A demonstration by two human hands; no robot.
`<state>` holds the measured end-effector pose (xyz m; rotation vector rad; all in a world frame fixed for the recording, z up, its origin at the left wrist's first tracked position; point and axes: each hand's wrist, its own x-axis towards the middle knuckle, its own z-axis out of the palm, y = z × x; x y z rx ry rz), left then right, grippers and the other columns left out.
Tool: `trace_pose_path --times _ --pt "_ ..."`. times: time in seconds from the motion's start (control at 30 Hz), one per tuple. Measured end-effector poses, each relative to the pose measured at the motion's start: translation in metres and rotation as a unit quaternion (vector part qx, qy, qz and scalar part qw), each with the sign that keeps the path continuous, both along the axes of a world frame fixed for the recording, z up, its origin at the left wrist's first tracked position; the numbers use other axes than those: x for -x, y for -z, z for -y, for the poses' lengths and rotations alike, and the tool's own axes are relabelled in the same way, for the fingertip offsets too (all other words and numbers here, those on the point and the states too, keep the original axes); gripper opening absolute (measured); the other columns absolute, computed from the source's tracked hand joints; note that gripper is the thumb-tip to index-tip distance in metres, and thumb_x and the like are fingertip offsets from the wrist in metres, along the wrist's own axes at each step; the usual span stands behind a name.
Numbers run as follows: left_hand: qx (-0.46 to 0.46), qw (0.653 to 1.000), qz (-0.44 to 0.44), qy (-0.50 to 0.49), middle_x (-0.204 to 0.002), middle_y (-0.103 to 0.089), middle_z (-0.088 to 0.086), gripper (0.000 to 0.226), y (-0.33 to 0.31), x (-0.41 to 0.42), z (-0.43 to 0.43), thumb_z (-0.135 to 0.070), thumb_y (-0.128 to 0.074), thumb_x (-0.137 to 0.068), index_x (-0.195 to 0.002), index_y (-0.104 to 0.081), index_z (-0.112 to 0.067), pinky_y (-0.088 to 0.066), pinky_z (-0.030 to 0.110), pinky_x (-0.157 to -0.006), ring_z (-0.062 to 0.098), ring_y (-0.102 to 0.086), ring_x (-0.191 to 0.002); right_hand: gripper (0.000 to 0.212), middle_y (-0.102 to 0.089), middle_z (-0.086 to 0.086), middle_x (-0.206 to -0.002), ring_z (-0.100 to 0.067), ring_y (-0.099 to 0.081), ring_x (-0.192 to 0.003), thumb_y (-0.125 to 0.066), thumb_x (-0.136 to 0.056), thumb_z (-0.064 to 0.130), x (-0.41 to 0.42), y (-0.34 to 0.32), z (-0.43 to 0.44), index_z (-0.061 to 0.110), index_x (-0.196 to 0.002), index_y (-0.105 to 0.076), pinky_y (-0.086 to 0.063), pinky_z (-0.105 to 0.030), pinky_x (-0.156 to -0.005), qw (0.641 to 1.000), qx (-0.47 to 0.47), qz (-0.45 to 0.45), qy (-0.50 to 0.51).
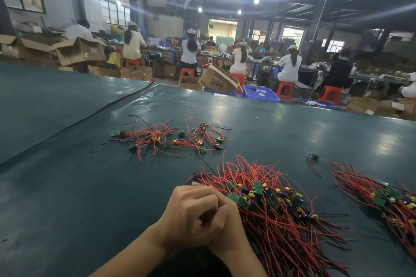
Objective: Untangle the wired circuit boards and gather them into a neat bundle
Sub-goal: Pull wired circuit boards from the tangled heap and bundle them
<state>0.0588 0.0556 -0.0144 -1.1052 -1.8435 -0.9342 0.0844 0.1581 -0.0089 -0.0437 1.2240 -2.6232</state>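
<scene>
My left hand point(193, 211) and my right hand point(229, 236) are clasped together at the near middle of the table. The left hand's curled fingers lie over the right hand's fingers and hide them. No wire shows inside either hand. Just to their right lies a big bundle of green circuit boards with red wires point(274, 207), its nearest boards touching my knuckles. Farther off sits a loose tangle of wired boards point(171, 139). A second bundle point(382, 195) runs off the right edge.
One single wired board point(314, 156) lies between the two bundles. The dark green table mat point(67, 186) has a raised seam point(90, 117) on the left. Beyond the far edge are blue crates point(261, 93), cardboard boxes and seated workers.
</scene>
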Motion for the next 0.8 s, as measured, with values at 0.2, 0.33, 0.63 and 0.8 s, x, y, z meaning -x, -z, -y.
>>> trace_pose_path --times 0.2,0.33,0.63,0.8 --pt "-0.029 0.996 0.059 0.068 -0.076 -0.046 -0.014 0.037 -0.003 -0.005 -0.003 -0.011 -0.057 -0.089 -0.057 -0.038 -0.013 -0.026 0.005 -0.061 -0.012 -0.039 -0.061 0.02 -0.065 0.002 -0.075 -0.002 -0.065 -0.068 -0.049 -0.091 -0.015 -0.002 0.015 -0.005 -0.002 -0.089 -0.063 -0.051 -0.017 -0.063 0.927 -0.323 -0.169 0.093" --pt "-0.056 0.996 0.057 0.042 -0.066 -0.033 -0.014 0.041 -0.002 -0.003 -0.003 -0.02 -0.053 -0.094 -0.057 -0.039 -0.013 -0.024 0.014 -0.053 0.0 -0.032 -0.054 0.016 -0.059 0.008 -0.063 0.0 -0.053 -0.06 -0.059 -0.076 0.025 -0.002 0.015 -0.007 0.011 -0.07 -0.059 -0.045 -0.019 -0.058 0.827 -0.451 -0.27 0.201" --pt "0.011 0.978 0.166 -0.13 -0.073 -0.045 -0.021 0.036 0.004 0.007 0.012 -0.043 -0.06 -0.076 -0.108 -0.044 -0.035 -0.041 0.019 -0.051 -0.003 -0.043 -0.056 0.012 -0.07 0.015 -0.08 -0.007 -0.068 -0.069 -0.069 -0.086 0.021 -0.001 0.006 -0.01 0.031 -0.081 -0.068 -0.053 -0.019 -0.059 0.799 -0.371 -0.275 0.384" --pt "0.049 0.979 0.089 -0.177 -0.079 -0.062 -0.018 0.027 0.001 0.01 0.009 -0.042 -0.065 -0.079 -0.094 -0.067 -0.02 -0.039 0.01 -0.051 -0.003 -0.052 -0.058 0.005 -0.069 0.015 -0.086 -0.01 -0.068 -0.076 -0.067 -0.088 0.028 -0.005 0.008 -0.007 0.032 -0.087 -0.07 -0.054 -0.021 -0.059 0.78 -0.378 -0.326 0.378"
